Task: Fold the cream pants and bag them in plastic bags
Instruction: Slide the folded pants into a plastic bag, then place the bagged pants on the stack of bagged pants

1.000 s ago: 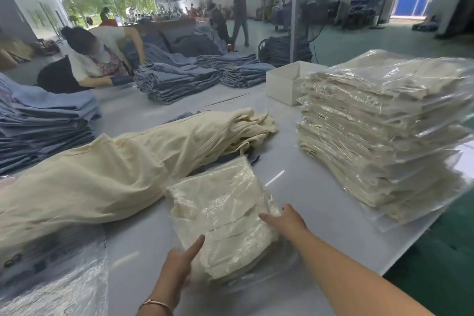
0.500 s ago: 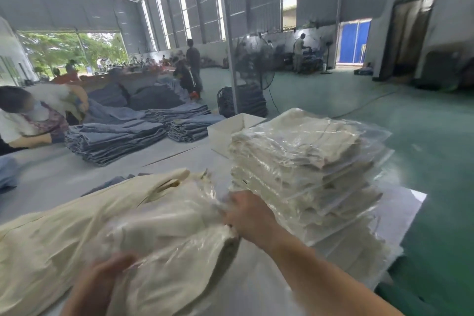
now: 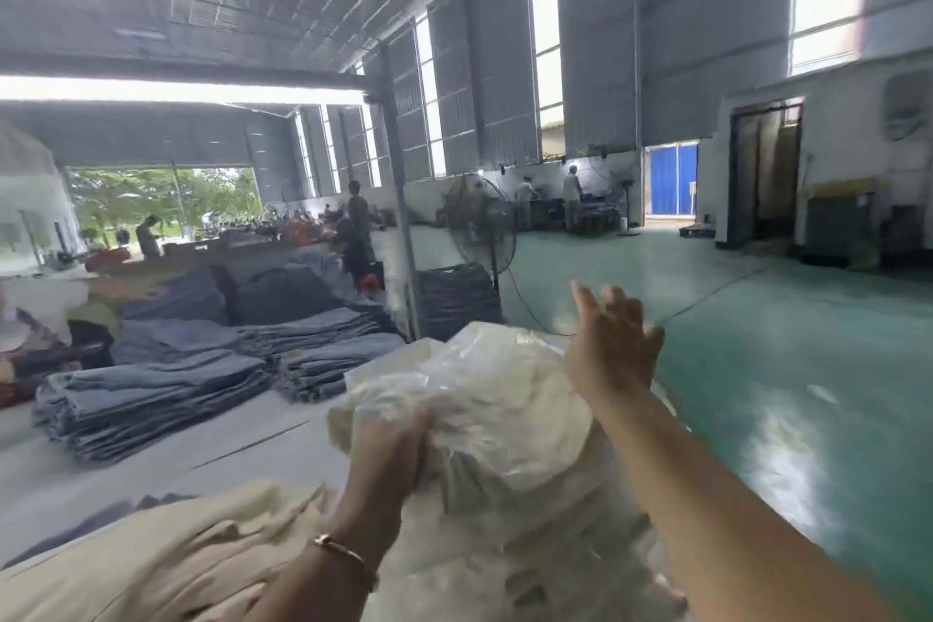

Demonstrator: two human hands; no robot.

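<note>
1. Bagged cream pants (image 3: 484, 399), one pkg, held up off the table at about 6 o'clock in the view, just above centre-bottom. Clear plastic bag around it, crinkled and blurry.
2. Left hand (image 3: 391, 450) has its fingers curled into the pkg's near-left edge, clamped on plastic + fabric. Gold bracelet (image 3: 339, 552) on that wrist.
3. Right hand (image 3: 613, 349) is at the pkg's 3 o'clock side, fingers spread and straight, nothing gripped. Can't tell if the palm actually touches the bag, too much blur.
4. Stack of bagged pants (image 3: 555, 545) sits right under the held pkg. Can't count the bags, all smeared.
5. Loose cream pants (image 3: 166, 566), unbagged, heaped at 7-8 o'clock on the table, just beside the left forearm.
6. Text/labels: nothing readable anywhere, no brand visible on bag or fabric.
7. White table (image 3: 151, 460) runs off toward 9-10 o'clock w/ bare surface btwn the cream stuff and the denim stacks (image 3: 151, 394). I count approx 3 neat stacks up front, more heaped behind.
8. At 3 o'clock, green floor (image 3: 757, 369), wide open room.
9. Standing fan (image 3: 482, 227) at 12 o'clock beyond the table. Blue door (image 3: 671, 179) at 1-2 o'clock, 2 ppl working near it.
</note>
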